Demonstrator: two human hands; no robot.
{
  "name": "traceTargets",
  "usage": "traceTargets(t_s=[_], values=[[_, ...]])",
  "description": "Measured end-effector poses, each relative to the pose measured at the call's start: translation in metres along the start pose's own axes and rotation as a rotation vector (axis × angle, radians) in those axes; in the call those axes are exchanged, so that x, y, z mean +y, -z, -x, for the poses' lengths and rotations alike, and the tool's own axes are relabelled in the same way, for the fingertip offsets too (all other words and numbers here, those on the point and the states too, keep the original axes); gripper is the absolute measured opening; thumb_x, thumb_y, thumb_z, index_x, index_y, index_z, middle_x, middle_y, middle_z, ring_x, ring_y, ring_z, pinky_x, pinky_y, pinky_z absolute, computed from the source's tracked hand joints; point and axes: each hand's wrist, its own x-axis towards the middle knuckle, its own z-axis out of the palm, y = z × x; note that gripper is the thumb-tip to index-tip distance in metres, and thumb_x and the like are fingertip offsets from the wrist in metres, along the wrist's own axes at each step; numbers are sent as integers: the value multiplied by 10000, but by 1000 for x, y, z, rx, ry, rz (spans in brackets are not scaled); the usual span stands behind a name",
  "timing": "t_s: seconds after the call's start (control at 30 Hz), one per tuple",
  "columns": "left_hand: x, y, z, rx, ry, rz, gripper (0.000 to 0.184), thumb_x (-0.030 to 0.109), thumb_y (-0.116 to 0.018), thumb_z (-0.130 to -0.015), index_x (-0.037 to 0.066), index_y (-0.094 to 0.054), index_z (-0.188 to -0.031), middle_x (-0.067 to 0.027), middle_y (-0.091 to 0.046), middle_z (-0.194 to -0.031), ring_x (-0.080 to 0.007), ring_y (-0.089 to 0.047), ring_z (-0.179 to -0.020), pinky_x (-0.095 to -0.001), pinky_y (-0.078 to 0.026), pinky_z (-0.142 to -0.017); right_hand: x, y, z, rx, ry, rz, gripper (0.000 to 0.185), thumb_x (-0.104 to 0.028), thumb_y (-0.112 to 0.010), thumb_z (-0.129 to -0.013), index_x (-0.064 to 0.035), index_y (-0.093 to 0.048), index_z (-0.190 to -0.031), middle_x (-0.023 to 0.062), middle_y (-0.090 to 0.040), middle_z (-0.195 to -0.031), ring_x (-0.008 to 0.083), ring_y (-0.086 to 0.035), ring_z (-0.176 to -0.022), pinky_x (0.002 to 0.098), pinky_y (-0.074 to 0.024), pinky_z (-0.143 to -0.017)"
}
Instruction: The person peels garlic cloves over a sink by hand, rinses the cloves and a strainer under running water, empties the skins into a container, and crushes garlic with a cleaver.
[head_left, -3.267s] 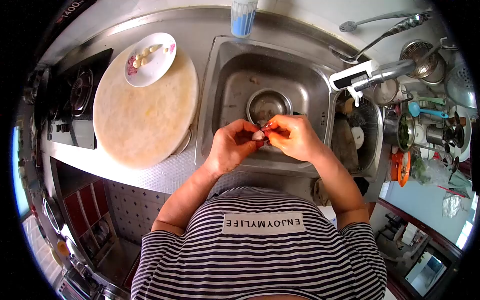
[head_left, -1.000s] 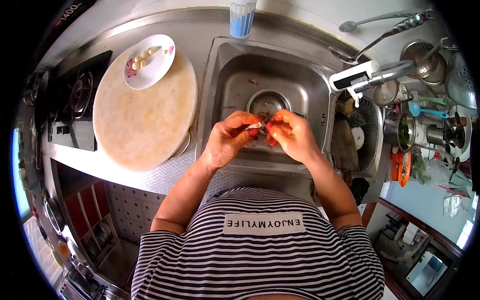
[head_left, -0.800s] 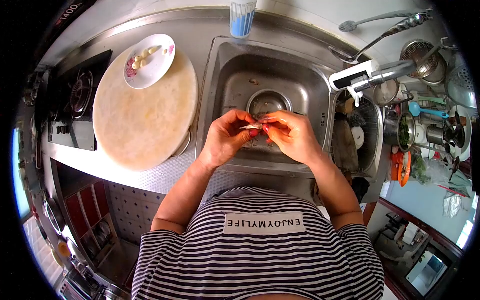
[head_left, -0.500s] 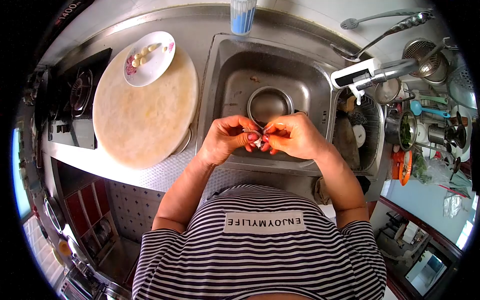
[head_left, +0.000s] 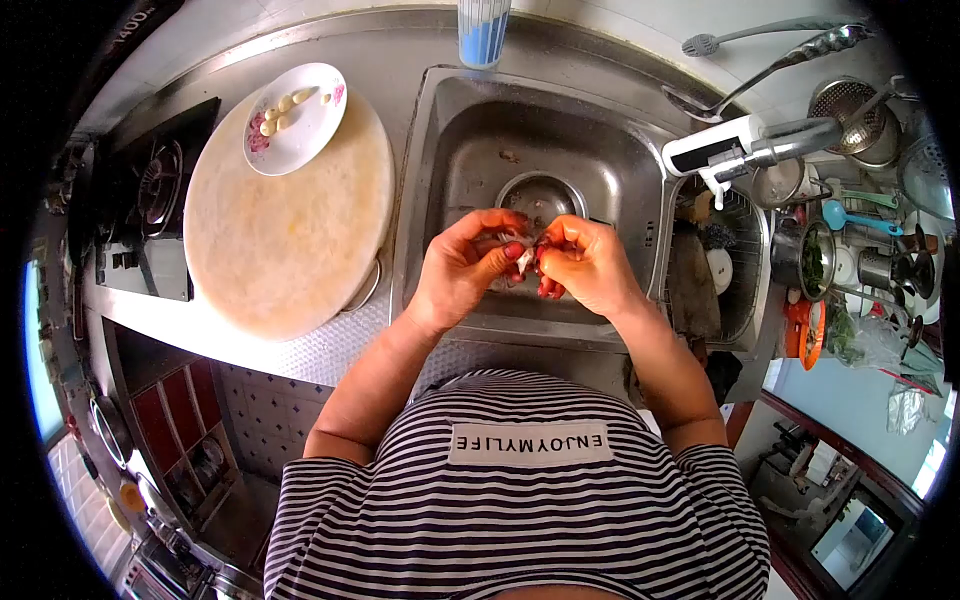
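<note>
Whitish garlic clove (head_left: 526, 261), above the steel sink (head_left: 480, 180). Left hand (head_left: 456, 264): grip closed, thumb and fingers pinching the clove. Right hand (head_left: 590, 268): fingertips drawn together right beside it; cannot tell whether they hold any. Well left of the grip, peeled cloves (head_left: 285, 103) on a flowered plate (head_left: 308, 130), itself on a round board (head_left: 300, 240).

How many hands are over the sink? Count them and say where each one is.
2. The left hand is over the left part of the sink, pinching a small pale piece; the right hand is just right of it, close to that piece. No others show.
</note>
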Motion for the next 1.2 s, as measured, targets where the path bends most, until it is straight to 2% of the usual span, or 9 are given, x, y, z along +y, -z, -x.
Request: traceTargets(t_s=[0.07,0.2,0.47,0.77,0.83,0.9,0.97,1.03,1.2], values=[[-3,3,-1,19,-252,-373,210,16,-568,-880,-9,-555,-1088,-89,-569,-1037,-143,-587,-897,-251,-504,-751,0,-1,-1,33,-20,11,51,-18,-570,-812,20,-544,-791,56,-575,-655,104,-579,-537,244,-468,-468],[-2,3,1,-84,-360,-648,239,10,-562,-882,-22,-529,-1117,-92,-544,-1083,-143,-574,-924,-261,-492,-787,0,-3,0,40,-44,-15,28,-7,-551,-805,16,-544,-790,48,-570,-654,97,-561,-516,236,-450,-452],[-4,8,5,-98,96,71,235,134,-487,-945,-27,-534,-1110,-84,-609,-962,-148,-575,-887,-262,-464,-751,7,-1,7,-46,68,-108,41,10,-507,-806,7,-545,-819,47,-574,-670,94,-549,-499,225,-435,-429],[-10,26,0,76,51,360,237,151,-457,-958,-18,-547,-1097,-93,-610,-976,-139,-564,-803,-249,-460,-726,20,13,14,-146,187,-635,95,10,-455,-789,-1,-545,-819,75,-555,-663,98,-500,-455,215,-385,-379],[-2,31,-2,85,55,339,255,157,-464,-958,-12,-548,-1129,-94,-611,-987,-133,-570,-828,-251,-465,-748,11,18,14,-110,170,-509,70,-20,-487,-808,-4,-552,-828,58,-546,-658,100,-506,-464,220,-398,-389],[2,21,1,135,57,105,270,152,-465,-958,-2,-542,-1166,-87,-619,-976,-134,-580,-862,-246,-467,-759,6,15,8,144,-155,95,70,-59,-515,-832,-5,-558,-847,38,-555,-670,94,-528,-488,236,-431,-411],[-3,17,2,95,24,83,270,117,-483,-946,2,-539,-1185,-81,-620,-970,-138,-589,-869,-250,-474,-752,23,21,-1,103,-118,277,77,-56,-569,-818,7,-554,-858,70,-588,-691,156,-586,-539,273,-476,-477],[0,11,5,55,-12,-164,283,69,-513,-923,-15,-522,-1194,-84,-616,-963,-143,-596,-835,-265,-486,-739,21,12,-3,215,511,683,81,8,-580,-813,42,-563,-883,101,-629,-766,113,-599,-609,227,-471,-511],[-6,10,7,104,-27,-206,222,-44,-546,-864,-52,-516,-1084,-95,-610,-948,-158,-612,-796,-273,-511,-716,-10,-8,-1,141,564,626,139,-18,-654,-725,23,-567,-825,171,-596,-728,313,-620,-654,367,-483,-564]])
